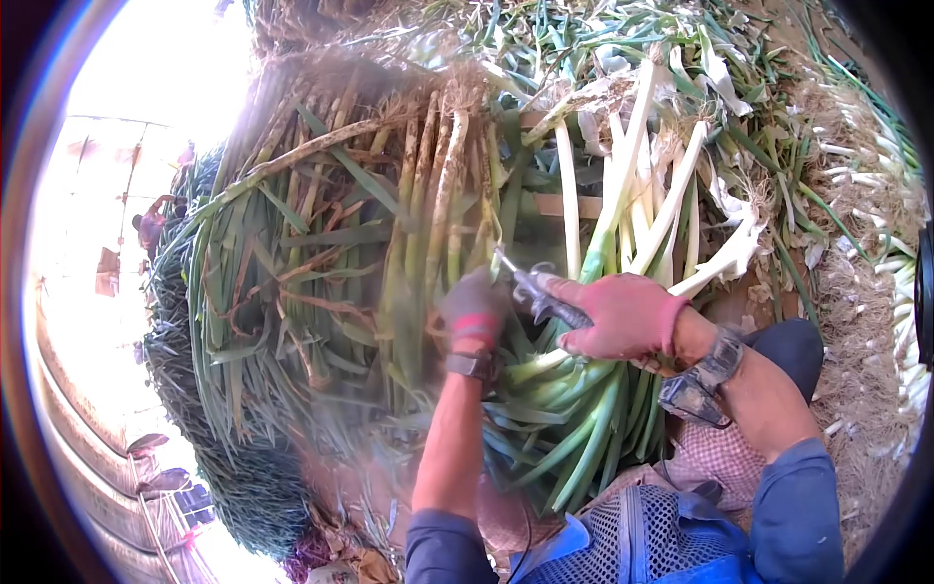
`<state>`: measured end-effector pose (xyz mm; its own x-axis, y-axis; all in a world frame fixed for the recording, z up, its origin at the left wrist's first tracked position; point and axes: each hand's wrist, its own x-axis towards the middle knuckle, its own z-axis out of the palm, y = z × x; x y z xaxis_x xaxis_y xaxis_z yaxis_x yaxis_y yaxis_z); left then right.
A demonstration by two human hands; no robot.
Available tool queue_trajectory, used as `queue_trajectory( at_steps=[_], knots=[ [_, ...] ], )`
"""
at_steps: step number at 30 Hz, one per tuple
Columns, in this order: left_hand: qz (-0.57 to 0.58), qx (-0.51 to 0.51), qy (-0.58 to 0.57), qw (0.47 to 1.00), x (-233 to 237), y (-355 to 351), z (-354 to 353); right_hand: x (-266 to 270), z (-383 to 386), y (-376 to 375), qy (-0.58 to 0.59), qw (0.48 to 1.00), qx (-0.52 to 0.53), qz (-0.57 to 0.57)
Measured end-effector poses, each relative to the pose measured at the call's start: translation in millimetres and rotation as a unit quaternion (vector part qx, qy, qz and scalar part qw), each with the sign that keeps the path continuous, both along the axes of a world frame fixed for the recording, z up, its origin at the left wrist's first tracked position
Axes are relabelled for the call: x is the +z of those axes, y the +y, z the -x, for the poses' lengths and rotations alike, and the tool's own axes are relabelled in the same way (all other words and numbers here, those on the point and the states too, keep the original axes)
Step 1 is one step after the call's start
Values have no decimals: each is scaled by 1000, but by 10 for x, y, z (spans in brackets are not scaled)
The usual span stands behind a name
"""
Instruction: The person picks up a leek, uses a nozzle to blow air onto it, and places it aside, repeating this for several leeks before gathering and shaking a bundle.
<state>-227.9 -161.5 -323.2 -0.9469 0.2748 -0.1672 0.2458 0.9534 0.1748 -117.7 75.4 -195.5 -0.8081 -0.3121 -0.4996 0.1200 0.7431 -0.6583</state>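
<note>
My right hand, in a reddish glove, is closed around a grey-handled tool with a thin metal tip pointing up and left. My left hand, gloved and blurred, is just left of the tool tip, by the green stalks; its fingers cannot be made out. Peeled white-stemmed green onions lie above and beside my right hand, their leaves fanning out below it. Unpeeled stalks with brown, dirty stems lie beyond my left hand.
A large pile of green onions fills the left side. Leaf scraps cover the top. Rows of onions with white roots line the far right. A blue mesh garment and checkered cloth show at the bottom.
</note>
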Motion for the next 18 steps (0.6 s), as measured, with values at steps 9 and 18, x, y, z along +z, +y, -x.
queue_trajectory(
  at_steps=[9,18],
  knots=[
    [-45,28,-39,998,24,-44,27,-306,608,-113,42,995,-66,-54],
    [-14,17,-74,997,83,-31,10,-479,1481,-90,52,984,-152,-73]
  ],
)
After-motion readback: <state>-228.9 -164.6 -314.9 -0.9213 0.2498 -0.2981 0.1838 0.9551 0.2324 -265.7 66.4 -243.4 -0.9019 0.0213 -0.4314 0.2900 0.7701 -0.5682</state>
